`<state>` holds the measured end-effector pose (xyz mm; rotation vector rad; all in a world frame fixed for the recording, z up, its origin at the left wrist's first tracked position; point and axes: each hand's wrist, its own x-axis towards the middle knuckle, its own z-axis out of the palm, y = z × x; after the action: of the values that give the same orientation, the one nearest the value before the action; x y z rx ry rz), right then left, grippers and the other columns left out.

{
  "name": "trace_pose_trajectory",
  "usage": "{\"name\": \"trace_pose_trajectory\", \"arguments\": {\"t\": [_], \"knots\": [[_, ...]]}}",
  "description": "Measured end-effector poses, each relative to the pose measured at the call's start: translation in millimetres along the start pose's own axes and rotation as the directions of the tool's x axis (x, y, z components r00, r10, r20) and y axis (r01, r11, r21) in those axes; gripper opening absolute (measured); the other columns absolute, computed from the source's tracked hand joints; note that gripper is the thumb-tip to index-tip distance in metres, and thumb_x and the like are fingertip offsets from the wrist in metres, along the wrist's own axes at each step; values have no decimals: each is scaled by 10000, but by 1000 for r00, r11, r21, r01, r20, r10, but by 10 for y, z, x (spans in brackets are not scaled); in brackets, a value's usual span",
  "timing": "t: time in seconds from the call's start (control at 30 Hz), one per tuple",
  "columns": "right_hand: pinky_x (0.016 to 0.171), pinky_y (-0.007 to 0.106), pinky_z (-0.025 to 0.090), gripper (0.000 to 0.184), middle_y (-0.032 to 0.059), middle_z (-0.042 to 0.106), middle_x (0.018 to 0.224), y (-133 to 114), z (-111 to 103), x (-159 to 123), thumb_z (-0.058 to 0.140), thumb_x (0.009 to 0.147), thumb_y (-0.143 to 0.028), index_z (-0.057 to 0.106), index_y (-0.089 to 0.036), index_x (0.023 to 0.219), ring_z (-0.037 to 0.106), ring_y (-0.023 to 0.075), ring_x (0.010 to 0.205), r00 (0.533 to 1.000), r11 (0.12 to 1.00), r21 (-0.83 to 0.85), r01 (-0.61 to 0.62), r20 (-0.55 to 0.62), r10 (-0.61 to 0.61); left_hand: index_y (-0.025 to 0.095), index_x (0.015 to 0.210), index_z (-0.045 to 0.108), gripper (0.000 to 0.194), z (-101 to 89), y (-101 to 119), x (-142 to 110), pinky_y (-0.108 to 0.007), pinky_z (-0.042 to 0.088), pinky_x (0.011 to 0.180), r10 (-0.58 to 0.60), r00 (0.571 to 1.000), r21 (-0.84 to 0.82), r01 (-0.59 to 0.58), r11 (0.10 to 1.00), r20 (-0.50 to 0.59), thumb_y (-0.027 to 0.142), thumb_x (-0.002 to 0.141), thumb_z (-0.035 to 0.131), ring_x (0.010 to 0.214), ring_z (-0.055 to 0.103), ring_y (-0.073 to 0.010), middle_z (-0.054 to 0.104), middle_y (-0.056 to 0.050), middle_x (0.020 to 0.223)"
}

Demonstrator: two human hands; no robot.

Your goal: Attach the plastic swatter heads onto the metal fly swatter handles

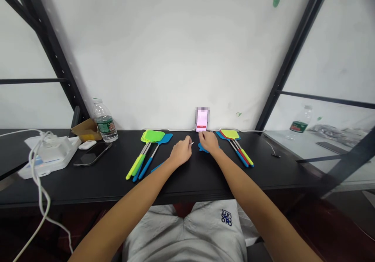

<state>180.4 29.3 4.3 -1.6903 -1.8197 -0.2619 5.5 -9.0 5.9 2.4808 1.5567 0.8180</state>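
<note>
A black table (117,188) runs along a white wall (175,59); on it lie a left bunch of fly swatters (152,136) and a right bunch (230,134), with a phone (202,119) upright between them; the right hand (208,141) sits over a blue swatter head (203,148), grip unclear; the left hand (181,151) curls beside it, a tiny pale sliver (191,143) at its fingertips, hold unclear.
</note>
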Motion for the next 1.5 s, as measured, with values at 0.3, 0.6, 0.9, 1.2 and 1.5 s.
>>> {"name": "trace_pose_trajectory", "arguments": {"t": [0.3, 0.6, 0.9, 1.2, 1.5], "knots": [[557, 269, 223, 359, 33, 633, 691, -287, 83, -138, 401, 961, -311, 594, -188, 684, 480, 135, 604, 979, 967, 187, 173, 74, -189, 237, 1069, 472, 148, 26, -32, 24, -293, 406, 667, -27, 997, -15, 26, 1000, -74, 259, 926, 438, 827, 650, -232, 683, -64, 884], [560, 252, 251, 399, 16, 594, 625, -164, 202, -46, 402, 955, -324, 525, -183, 601, 453, 124, 576, 981, 931, 340, 134, 90, -173, 242, 1063, 502, 162, 15, 0, 26, -276, 392, 655, -5, 997, -42, 2, 999, -71, 240, 902, 487, 836, 648, -215, 690, -39, 872], [588, 281, 248, 420, 51, 609, 641, -8, 146, 42, 387, 967, -330, 534, -186, 600, 474, 152, 601, 999, 978, 205, 46, -13, -44, 240, 1022, 556, 156, 30, -9, 23, -284, 410, 679, -7, 998, 22, 8, 1000, -61, 326, 920, 474, 846, 642, -220, 689, -54, 892], [531, 273, 245, 489, 1, 455, 520, 110, 30, 59, 362, 952, -463, 368, -203, 538, 393, 133, 536, 987, 894, 444, -63, -103, 121, 225, 965, 598, 244, -5, 21, 10, -292, 419, 715, -15, 1000, 39, 16, 999, -25, 361, 960, 396, 890, 646, -221, 697, -68, 915], [381, 202, 190, 529, -77, 269, 459, -155, 47, -40, 513, 840, -645, 301, -231, 587, 252, 65, 388, 872, 356, 819, -450, 489, -20, 219, 950, 592, 225, 4, 2, 12, -270, 386, 656, 1, 996, 7, 0, 1000, -91, 346, 961, 406, 828, 643, -203, 696, -60, 878]]}}
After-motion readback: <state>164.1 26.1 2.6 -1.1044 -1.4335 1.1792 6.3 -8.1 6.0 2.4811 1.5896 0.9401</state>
